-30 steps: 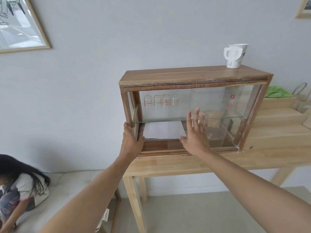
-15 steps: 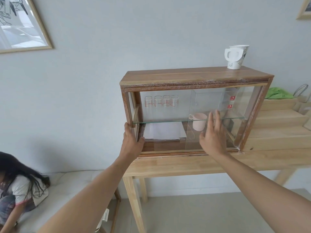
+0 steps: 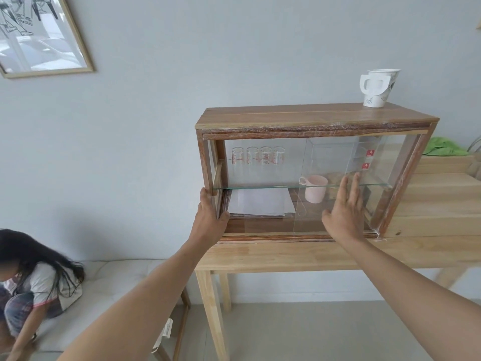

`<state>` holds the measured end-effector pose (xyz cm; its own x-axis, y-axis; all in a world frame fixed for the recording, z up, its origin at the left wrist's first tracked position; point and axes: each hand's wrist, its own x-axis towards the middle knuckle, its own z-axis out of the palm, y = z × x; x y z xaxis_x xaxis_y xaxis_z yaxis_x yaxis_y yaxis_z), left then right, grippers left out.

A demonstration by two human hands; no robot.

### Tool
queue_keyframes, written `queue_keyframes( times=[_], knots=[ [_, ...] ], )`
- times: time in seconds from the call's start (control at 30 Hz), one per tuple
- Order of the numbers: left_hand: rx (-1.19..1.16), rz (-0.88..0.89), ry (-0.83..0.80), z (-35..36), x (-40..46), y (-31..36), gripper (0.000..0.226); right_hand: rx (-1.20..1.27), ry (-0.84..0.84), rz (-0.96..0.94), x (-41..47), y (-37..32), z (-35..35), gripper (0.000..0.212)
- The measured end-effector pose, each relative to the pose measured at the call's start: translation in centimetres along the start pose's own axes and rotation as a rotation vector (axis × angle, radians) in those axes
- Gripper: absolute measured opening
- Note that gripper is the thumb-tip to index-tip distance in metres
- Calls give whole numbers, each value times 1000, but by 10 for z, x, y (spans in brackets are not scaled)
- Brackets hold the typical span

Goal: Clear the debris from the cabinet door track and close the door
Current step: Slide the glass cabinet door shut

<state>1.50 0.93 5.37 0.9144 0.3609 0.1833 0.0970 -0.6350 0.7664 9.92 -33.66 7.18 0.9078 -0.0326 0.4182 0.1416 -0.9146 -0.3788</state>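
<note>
A wooden cabinet with sliding glass doors stands on a light wooden table. My left hand grips the cabinet's lower left frame post. My right hand lies flat, fingers spread, against the sliding glass door, which covers the right half. The left half of the cabinet is uncovered. The bottom door track runs along the front edge; I see no debris on it from here.
Inside are several measuring glasses on the glass shelf, a pink cup and white paper sheets below. A white paper cup stands on the cabinet top. A person crouches at lower left on a bench.
My right hand has slid to the right across the cabinet front, and the glass door has moved right with it, uncovering the pink cup. My left hand has stayed on the frame.
</note>
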Motion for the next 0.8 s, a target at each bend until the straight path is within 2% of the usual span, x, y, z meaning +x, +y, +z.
queue_keyframes(
  times=[0.27, 0.8],
  knots=[
    [-10, -6, 2, -2, -1, 1, 93, -55, -37, -96, -3, 8, 1, 118],
    [37, 3, 9, -7, -8, 9, 85, -248, -116, -238, -3, -5, -11, 110]
  ],
)
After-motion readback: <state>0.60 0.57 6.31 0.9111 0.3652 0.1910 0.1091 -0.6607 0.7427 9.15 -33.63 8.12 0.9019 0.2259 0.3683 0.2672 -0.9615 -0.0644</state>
